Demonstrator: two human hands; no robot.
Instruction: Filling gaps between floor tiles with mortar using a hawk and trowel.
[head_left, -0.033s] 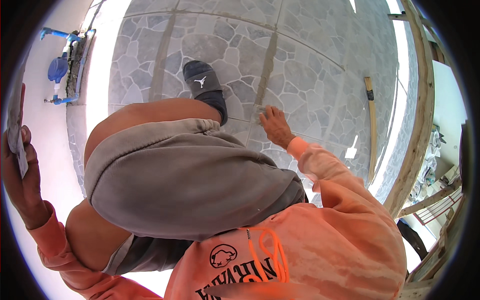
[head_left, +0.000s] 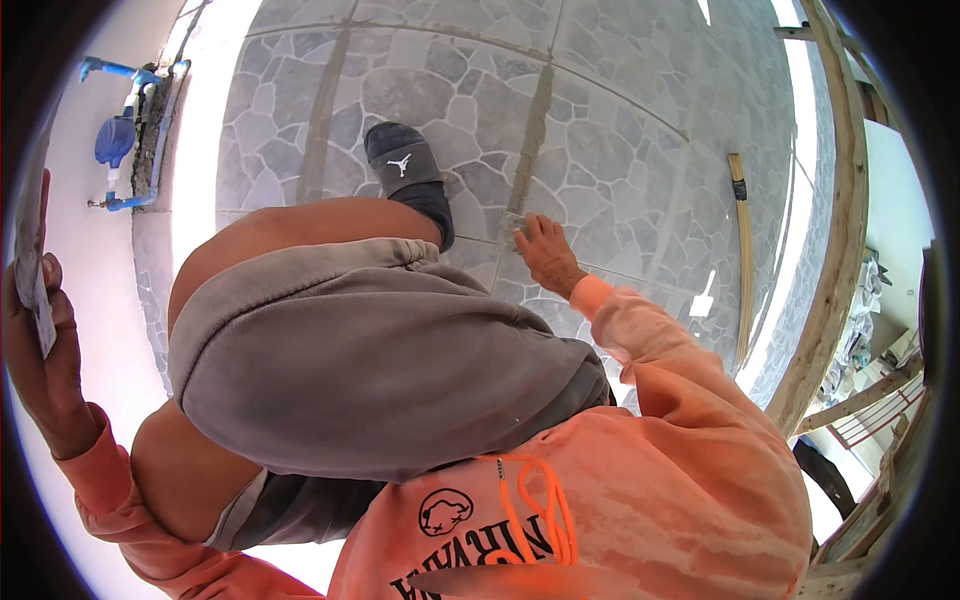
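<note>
My right hand (head_left: 548, 258) is down on the tiled floor (head_left: 590, 190), beside a joint smeared with grey grout (head_left: 530, 135). Its fingers are curled together over the near end of that smear. A small greyish edge shows at the fingertips, too little of it to name. At the far left, my left hand (head_left: 55, 370) grips a thin flat plate (head_left: 35, 285), seen nearly edge-on and streaked with grey. A dark slipper (head_left: 405, 165) is on my foot, left of the smeared joint.
Another grey-smeared joint (head_left: 322, 120) runs left of the slipper. To the right lies a long wooden stick (head_left: 744, 260) with a dark binding, and beyond it a wooden post (head_left: 840, 230). Blue pipes with a round blue meter (head_left: 115, 138) stand by the left wall.
My right hand has shifted very slightly to the left and toward me along the joint. My left hand and the plate have stayed put.
</note>
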